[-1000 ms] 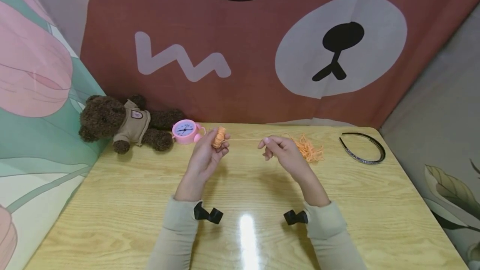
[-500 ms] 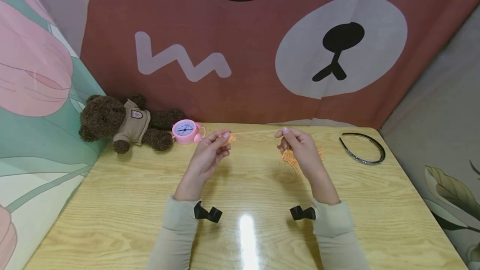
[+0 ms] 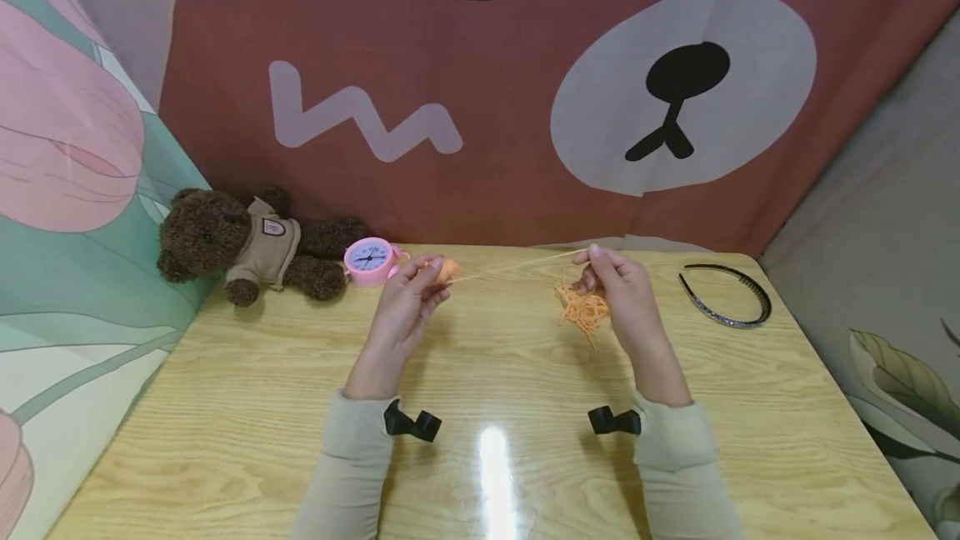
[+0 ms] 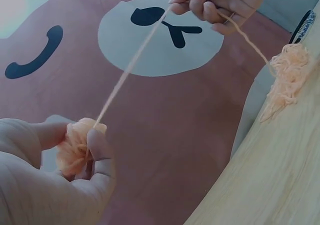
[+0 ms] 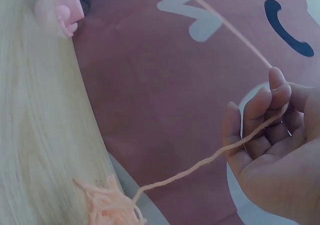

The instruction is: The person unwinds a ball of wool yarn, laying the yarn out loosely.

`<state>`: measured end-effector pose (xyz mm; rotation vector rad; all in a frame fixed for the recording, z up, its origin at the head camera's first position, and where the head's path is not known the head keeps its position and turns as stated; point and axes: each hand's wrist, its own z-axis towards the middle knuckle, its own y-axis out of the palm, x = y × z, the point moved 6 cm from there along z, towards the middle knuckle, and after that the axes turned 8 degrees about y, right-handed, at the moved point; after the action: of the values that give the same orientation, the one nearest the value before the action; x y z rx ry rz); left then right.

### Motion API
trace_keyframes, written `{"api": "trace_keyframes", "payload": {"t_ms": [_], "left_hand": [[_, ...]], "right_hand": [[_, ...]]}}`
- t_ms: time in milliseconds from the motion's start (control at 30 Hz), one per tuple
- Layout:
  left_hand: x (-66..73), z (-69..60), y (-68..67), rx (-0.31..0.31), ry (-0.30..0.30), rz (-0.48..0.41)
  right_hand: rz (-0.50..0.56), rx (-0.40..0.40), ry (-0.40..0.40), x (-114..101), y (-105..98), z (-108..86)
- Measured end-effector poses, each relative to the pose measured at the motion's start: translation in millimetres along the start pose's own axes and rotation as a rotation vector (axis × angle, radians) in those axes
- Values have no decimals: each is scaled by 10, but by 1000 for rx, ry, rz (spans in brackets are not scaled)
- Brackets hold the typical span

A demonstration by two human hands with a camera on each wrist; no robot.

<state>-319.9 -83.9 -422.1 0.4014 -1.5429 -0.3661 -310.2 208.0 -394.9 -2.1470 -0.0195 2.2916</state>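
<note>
My left hand [image 3: 402, 307] pinches a small wound bundle of orange yarn [image 4: 75, 147] between thumb and fingers, above the table's back part. A taut yarn strand [image 4: 131, 65] runs from that bundle up to my right hand [image 3: 626, 298], whose thumb and fingertip pinch it. From the right hand the strand goes on across the palm, as the right wrist view shows, and slants down to a loose heap of orange yarn [image 3: 581, 308] on the table. The heap lies just left of and below the right hand.
A pink alarm clock [image 3: 369, 262] stands behind the left hand, beside a brown teddy bear [image 3: 262, 244] lying on its back. At the right rear of the wooden table [image 3: 517, 390] lies a black headband [image 3: 724, 297]. A brown printed cloth [image 3: 495, 190] hangs behind.
My right hand has moved right and slightly up, drawing the strand longer. The left hand still holds the bundle and has turned a little. The loose heap now lies further left.
</note>
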Motion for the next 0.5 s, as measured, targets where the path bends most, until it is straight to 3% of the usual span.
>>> {"api": "trace_keyframes", "payload": {"t_ms": [200, 500], "left_hand": [[30, 2, -19, -14, 0, 8], [19, -4, 33, -115, -22, 51]], "right_hand": [[65, 66, 18, 2, -183, 5], [194, 130, 11, -14, -377, -4]]}}
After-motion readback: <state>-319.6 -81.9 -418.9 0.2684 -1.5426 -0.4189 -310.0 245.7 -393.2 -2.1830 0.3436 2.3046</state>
